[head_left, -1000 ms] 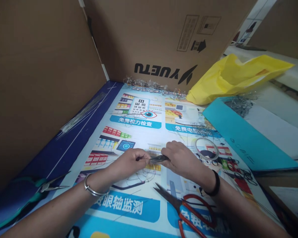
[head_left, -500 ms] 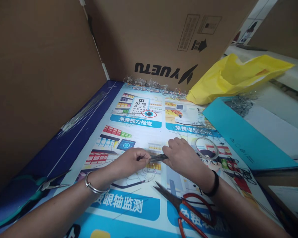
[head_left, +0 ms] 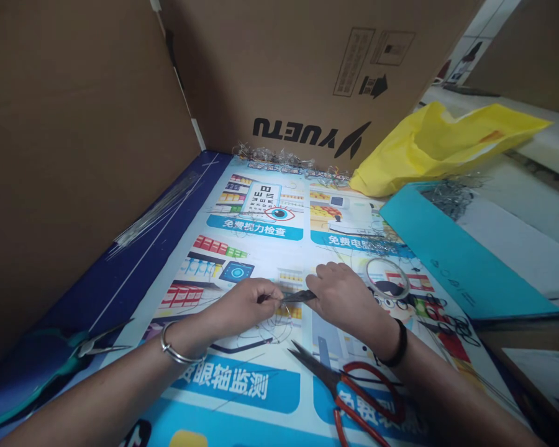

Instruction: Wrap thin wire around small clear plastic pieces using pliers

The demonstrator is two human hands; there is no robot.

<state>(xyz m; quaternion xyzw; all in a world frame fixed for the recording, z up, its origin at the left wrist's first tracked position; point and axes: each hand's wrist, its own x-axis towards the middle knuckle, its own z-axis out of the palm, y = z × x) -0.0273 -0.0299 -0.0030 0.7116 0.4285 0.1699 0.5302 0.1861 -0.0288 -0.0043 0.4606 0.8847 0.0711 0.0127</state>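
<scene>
My right hand point(head_left: 338, 295) is wrapped round small dark pliers point(head_left: 299, 297), whose jaws point left toward my left fingertips. My left hand point(head_left: 249, 304) is closed in a pinch at the jaw tips, on a thin wire point(head_left: 279, 323). Loops of this wire hang just below the fingers; where it meets the jaws is too small to make out. Scissors with red handles point(head_left: 349, 388) lie in front of my right wrist, blades pointing up and left. Beyond my left forearm rests a pair of long-nosed pliers with teal handles point(head_left: 51, 366).
Cardboard walls point(head_left: 307, 68) stand at the back and left. Straight wires point(head_left: 156, 211) lie along the left edge. At right are a tape roll point(head_left: 407, 282), black rings point(head_left: 447, 320), a blue box point(head_left: 466, 254) with wire pieces and a yellow bag point(head_left: 447, 149).
The jaws of the small pliers look closer together than before. My right hand has shifted very slightly; my left hand stays almost where it was.
</scene>
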